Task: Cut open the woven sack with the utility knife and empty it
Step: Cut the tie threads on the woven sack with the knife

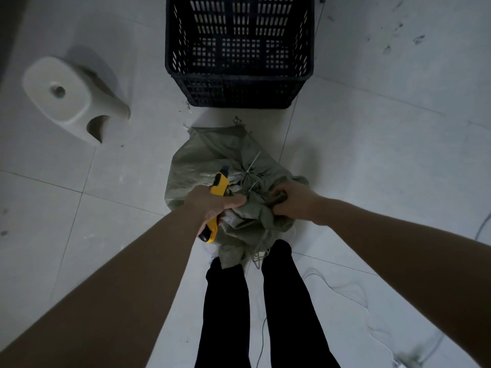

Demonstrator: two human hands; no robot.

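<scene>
Pale grey floor point(385, 155) of large, smooth square tiles with thin dark joints, scuffed with dark smudges at upper right; dim light, seen from above.

One black plastic crate point(239, 71), rectangular, with walls and base pierced by a regular lattice of slots, stands at top centre.

Two legs point(225, 314) in plain black trousers stand at bottom centre, and two bare forearms reach in from the lower corners.

One woven sack point(202, 160), grey-green, of coarse plastic weave with a faint sheen, lies slumped and creased on the floor between the legs and the crate, apart from the crate. Its edge nearest the crate is frayed, and loose threads hang at its near end.

One white moulded plastic stool point(61, 88), with a rounded-rectangular seat, a single round hole at its centre and arched cut-outs between the legs, stands at left, well apart from the sack.

The left hand point(212, 205) is wrapped round the handle of the one utility knife point(219, 185), thumb stretched across the bunched fabric. The right hand point(295, 201) is clenched on a gathered fistful of sack cloth.

The knife body is yellow hard plastic with black ends. Its dark tip lies over the sack and points toward the crate. Whether a blade is extended cannot be told.

One pale string tie point(252, 171) cinches the sack neck between the hands.

One thin cable point(345, 290) trails in loops across the tiles at lower right.
</scene>
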